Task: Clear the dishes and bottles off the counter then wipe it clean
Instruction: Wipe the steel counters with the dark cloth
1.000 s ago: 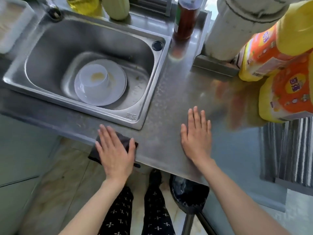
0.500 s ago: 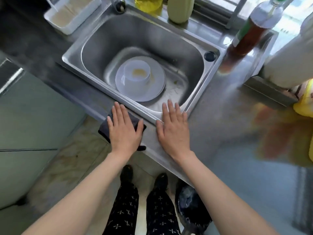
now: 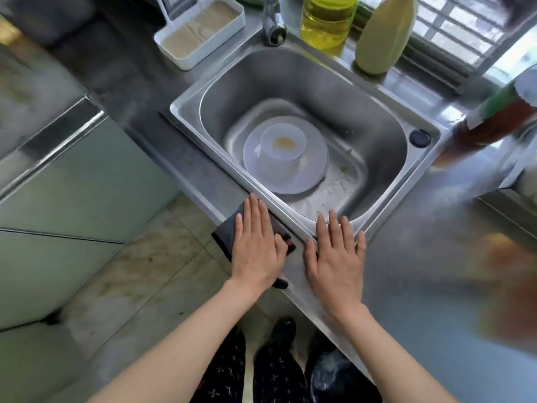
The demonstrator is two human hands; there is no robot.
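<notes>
Both grips lie flat, fingers straight: our left hand presses the dark grey cloth onto the front edge of the steel bench, right hand beside it. The overhanging cloth may slip floorward.

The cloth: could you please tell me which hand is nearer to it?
Left. The left hand lies flat on the cloth; the right hand rests on the counter to its right, apart.

Two hands are counted: left hand, right hand. Three bottles are seen: yellow bottle, cream bottle, brown bottle. One each is counted of cloth, sink, bowl, plate, tap, tray.
</notes>
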